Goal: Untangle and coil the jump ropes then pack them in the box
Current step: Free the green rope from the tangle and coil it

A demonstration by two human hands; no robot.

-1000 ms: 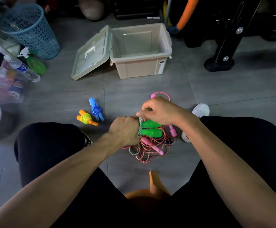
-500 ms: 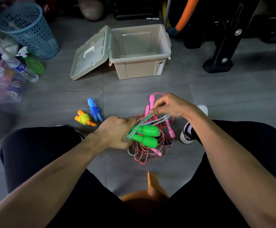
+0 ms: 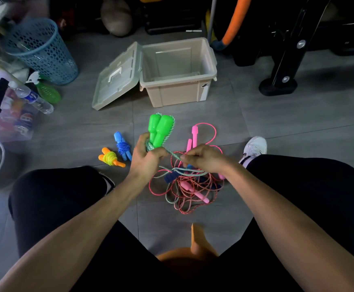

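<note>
Handles swung up: half a second earlier the two green grips lay sideways and low over the tangle, and here they stood nearly upright, tips toward the far side, lifted clear of the pile. The left hand was curled tight round their lower ends and the turns of cord already wound there. The right hand had come in close, fingertips pinching the green-and-white cord just beside the left fist, with a slack length trailing down and right across the heap. That read as one more wrap going on, so this rope looked mostly coiled but not tied off.

Two ropes lay finished on the floor to the left: the blue bundle and the orange-handled bundle with yellow cord, both wound snugly round their handles. The remaining tangle sat near the person's knees, red-and-white twisted cord looped loosely through a thin, smooth pink rope with slim pink handles, plus something dark blue half buried. The box, beige plastic with rounded rim, stood far centre, its translucent hinged lid flung open to the left, nothing visible inside. The handles looked glossy, chunky moulded plastic; the cord looked braided, matte and limp.
</note>
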